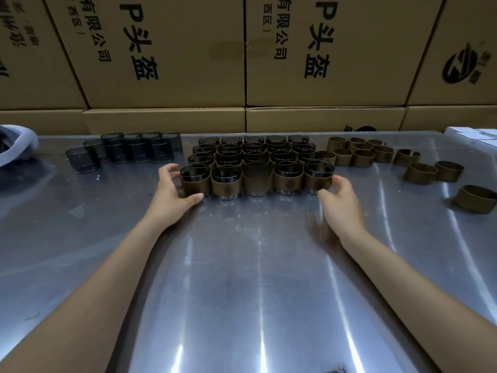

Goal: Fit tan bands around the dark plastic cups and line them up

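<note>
head: banded cups between fingers

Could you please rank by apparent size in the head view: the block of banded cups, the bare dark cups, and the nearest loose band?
1. Block of banded cups
2. Bare dark cups
3. Nearest loose band
</note>
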The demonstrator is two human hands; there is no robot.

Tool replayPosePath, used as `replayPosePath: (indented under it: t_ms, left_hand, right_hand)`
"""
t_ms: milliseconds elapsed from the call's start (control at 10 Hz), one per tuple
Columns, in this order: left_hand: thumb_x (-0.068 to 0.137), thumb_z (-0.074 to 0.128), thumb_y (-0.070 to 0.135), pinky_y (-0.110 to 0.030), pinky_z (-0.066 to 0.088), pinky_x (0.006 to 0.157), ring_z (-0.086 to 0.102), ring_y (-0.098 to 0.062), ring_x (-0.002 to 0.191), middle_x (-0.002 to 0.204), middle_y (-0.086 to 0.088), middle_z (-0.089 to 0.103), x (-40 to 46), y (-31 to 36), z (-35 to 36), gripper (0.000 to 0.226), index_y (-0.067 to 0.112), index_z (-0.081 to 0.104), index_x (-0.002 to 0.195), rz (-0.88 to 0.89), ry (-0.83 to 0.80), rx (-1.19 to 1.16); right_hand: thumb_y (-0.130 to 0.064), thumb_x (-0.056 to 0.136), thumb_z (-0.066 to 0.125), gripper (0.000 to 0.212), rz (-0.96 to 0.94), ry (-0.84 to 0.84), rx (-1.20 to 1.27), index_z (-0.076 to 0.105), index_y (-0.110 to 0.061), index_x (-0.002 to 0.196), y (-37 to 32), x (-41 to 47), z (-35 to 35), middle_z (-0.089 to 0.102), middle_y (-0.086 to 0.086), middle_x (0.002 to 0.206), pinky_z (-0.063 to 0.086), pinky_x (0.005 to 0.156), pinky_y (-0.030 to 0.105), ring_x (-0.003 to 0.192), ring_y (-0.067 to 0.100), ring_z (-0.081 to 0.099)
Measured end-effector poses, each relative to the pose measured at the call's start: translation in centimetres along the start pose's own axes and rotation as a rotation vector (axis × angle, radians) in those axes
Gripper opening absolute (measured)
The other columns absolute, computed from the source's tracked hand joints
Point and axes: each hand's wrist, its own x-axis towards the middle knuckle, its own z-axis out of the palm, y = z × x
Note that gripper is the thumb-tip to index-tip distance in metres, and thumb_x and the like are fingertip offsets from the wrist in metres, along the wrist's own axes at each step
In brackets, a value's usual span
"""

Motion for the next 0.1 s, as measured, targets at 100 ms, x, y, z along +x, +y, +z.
replayPosePath:
  t_ms: [100]
  left_hand:
    - [0.081, 0.078, 0.02, -0.037, 0.035, 0.109, 0.038, -0.025, 0.133, 0.148, -0.01, 0.033, -0.5, 0.29, 0.3, 0.085, 0.013, 0.022, 0.144, 0.004, 0.093, 0.054]
  right_hand:
    - [-0.015, 0.094, 0.052, 0.05, 0.007, 0.038, 0.0, 0.039, -0.016, 0.143, -0.38, -0.06, -0.02, 0.048, -0.004, 0.133, 0.033, 0.08, 0.017, 0.093, 0.001, 0.044]
